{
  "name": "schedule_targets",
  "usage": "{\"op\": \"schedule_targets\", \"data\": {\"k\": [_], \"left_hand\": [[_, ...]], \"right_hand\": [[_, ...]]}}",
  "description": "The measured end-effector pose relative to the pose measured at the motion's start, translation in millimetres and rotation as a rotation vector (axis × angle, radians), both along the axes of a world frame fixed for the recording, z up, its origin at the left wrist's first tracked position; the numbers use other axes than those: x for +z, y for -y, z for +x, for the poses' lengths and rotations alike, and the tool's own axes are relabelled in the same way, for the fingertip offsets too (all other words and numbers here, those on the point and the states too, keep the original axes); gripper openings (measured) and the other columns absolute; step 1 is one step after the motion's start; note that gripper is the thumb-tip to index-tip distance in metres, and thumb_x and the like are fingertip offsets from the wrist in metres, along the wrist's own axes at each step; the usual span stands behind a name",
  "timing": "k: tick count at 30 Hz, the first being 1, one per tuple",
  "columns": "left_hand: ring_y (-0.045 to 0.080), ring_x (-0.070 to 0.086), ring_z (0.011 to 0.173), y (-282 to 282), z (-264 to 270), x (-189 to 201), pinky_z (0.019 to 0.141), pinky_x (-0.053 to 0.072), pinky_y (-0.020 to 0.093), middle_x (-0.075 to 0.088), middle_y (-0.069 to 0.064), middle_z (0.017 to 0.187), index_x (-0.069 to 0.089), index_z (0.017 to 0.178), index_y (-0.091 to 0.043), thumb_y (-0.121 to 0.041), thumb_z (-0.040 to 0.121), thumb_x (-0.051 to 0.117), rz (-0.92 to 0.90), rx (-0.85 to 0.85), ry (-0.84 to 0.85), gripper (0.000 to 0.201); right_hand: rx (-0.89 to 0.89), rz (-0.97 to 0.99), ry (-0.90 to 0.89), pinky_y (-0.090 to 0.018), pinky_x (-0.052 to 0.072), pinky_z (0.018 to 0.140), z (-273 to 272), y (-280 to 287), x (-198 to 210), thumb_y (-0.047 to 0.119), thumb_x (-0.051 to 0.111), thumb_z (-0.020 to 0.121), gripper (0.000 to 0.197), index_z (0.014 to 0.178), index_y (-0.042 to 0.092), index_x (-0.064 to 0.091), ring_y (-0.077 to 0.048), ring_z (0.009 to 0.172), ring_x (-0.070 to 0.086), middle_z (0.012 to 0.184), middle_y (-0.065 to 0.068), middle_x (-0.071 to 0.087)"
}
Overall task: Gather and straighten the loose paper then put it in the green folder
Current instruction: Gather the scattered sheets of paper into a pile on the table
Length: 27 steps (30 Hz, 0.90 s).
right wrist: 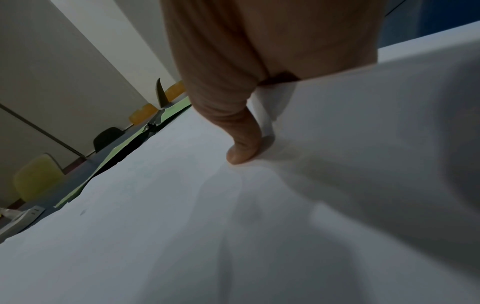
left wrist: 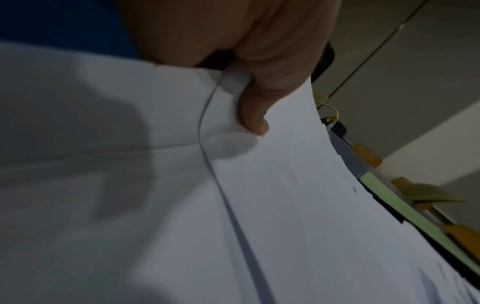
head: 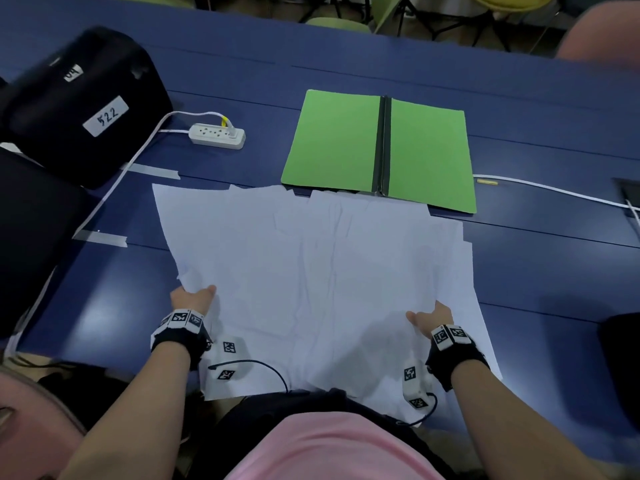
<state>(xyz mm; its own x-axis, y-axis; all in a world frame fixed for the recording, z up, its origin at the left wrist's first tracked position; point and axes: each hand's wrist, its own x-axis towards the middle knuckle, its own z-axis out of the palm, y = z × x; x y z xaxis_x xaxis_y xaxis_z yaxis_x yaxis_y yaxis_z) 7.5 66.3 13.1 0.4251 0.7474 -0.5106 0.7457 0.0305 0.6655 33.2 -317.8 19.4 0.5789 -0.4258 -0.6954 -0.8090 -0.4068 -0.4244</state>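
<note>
Several loose white paper sheets lie fanned and overlapping across the blue table. Beyond them the green folder lies open and flat, its black spine in the middle. My left hand pinches the left edge of the paper, thumb on top and fingers underneath, in the left wrist view too. My right hand pinches sheets near the right side, its thumb pressed on top of the paper. The fingers of both hands are hidden under the sheets.
A white power strip with its cable lies left of the folder. A black bag labelled 522 sits at far left. A white cable runs along the right. Chairs stand beyond the table's far edge.
</note>
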Motion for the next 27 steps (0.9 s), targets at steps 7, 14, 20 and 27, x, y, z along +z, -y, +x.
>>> {"op": "schedule_targets", "data": {"k": [7, 14, 20, 27], "left_hand": [[0.035, 0.058, 0.115, -2, 3, 0, 0.091, 0.045, 0.035, 0.059, 0.02, 0.124, 0.052, 0.123, 0.009, -0.01, 0.076, 0.076, -0.117, -0.212, -0.104, 0.056], [0.039, 0.064, 0.098, 13, 27, 59, 0.085, 0.052, 0.04, 0.069, 0.022, 0.102, 0.066, 0.098, -0.001, -0.016, 0.078, 0.068, 0.261, -0.419, 0.041, 0.025], [0.042, 0.059, 0.088, 13, 41, 138, 0.082, 0.05, 0.045, 0.066, 0.019, 0.082, 0.06, 0.076, -0.013, -0.021, 0.08, 0.063, 0.504, -0.606, 0.194, 0.009], [0.036, 0.051, 0.066, 23, 48, 177, 0.059, 0.044, 0.041, 0.055, 0.019, 0.065, 0.055, 0.069, -0.009, -0.021, 0.072, 0.057, 0.378, -0.678, 0.484, 0.012]], "right_hand": [[-0.026, -0.018, -0.01, -0.038, 0.04, 0.101, 1, -5, 0, 0.006, 0.064, 0.084, 0.053, 0.132, -0.006, 0.045, -0.038, 0.123, 0.05, 0.135, -0.022, 0.052], [-0.033, -0.042, 0.011, -0.037, 0.042, 0.097, 0, -8, -1, 0.005, 0.063, 0.084, 0.049, 0.129, -0.006, 0.047, -0.038, 0.12, 0.052, 0.132, -0.023, 0.053], [-0.054, -0.056, 0.038, -0.038, 0.04, 0.101, 0, -12, -1, 0.003, 0.062, 0.085, 0.048, 0.129, -0.008, 0.047, -0.039, 0.123, 0.049, 0.134, -0.024, 0.051], [-0.034, -0.074, 0.065, -0.039, 0.042, 0.099, -2, -14, -3, 0.001, 0.061, 0.083, 0.042, 0.123, -0.008, 0.052, -0.041, 0.119, 0.052, 0.129, -0.025, 0.055]]}}
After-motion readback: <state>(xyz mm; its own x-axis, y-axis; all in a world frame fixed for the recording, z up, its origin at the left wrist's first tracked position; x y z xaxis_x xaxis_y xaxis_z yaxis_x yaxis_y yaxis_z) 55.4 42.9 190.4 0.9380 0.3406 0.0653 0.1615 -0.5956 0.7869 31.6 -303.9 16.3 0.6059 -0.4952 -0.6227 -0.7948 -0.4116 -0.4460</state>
